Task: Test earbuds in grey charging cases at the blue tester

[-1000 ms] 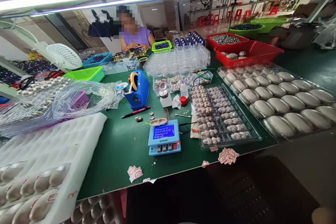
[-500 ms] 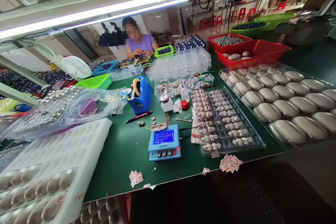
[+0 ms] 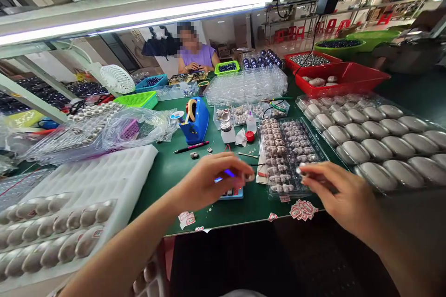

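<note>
My left hand (image 3: 216, 177) hovers over the blue test box (image 3: 232, 196), hiding most of its screen and buttons. Between its thumb and fingertips is a small beige earbud (image 3: 248, 177). To the right, my right hand (image 3: 344, 192) is closed in a pinch at the front right corner of the clear earbud tray (image 3: 322, 152). A small pale earbud (image 3: 301, 170) shows at its fingertips, partly covered by them. Paired beige earbuds (image 3: 274, 146) fill rows of that tray.
Beige charging cases (image 3: 377, 176) lie in a clear tray at right; more sit in white foam (image 3: 139, 171) at left. A blue tape dispenser (image 3: 198, 123), a pen (image 3: 191, 147), a metal-topped bottle (image 3: 227, 134) and a red cap (image 3: 249, 136) stand behind my hands. Label stickers (image 3: 304, 210) lie along the front edge.
Both hands have come into view from below, each with a small earbud at its fingertips. The scene has shifted slightly right as the camera turned. The test box is now mostly covered.
</note>
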The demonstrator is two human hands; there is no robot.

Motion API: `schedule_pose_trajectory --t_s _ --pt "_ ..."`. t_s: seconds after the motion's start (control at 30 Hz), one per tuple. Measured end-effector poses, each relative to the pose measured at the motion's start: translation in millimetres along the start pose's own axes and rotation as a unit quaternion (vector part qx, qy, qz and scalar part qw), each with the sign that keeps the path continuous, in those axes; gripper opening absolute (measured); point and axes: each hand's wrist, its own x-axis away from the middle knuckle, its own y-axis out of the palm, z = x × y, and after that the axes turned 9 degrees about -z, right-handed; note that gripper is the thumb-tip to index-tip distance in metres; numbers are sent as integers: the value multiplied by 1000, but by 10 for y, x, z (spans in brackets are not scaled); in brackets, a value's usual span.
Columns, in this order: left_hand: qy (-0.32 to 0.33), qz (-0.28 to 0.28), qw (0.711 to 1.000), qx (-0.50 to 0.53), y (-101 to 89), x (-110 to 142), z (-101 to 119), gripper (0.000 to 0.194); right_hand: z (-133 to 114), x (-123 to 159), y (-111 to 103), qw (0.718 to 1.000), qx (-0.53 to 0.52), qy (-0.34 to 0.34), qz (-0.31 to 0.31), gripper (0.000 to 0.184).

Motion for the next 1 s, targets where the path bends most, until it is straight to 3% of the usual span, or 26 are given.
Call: schedule_pose_trajectory --t_s 0.07,0.23,0.37,0.5,0.63,0.77,0.87,0.93,1.0 --pt "-5 4 996 -89 88 -352 -149 14 81 -224 66 996 90 -20 -20 13" --pt "-40 15 974 -223 353 -932 -420 15 133 -604 232 961 238 80 -118 8" --pt "-58 1 963 -263 468 -1071 -504 15 132 -662 276 941 286 100 -152 10" --pt "-68 7 964 -256 458 -993 -480 19 86 -565 227 935 318 90 -130 17" --pt "-74 72 968 -228 314 -569 -335 24 -193 -351 337 943 329 25 -43 20" --pt "-59 122 988 -76 211 241 -120 20 -562 -126 784 962 250 -103 -38 31" --pt "-105 40 987 114 323 997 -112 28 -717 -43 1126 956 249 -130 -81 35" --pt "-172 -57 951 249 511 1508 -234 41 -755 -12 1249 943 287 -137 -94 34" --pt "-262 -98 904 323 758 1993 -431 52 -732 15 1289 924 338 -157 -84 34"
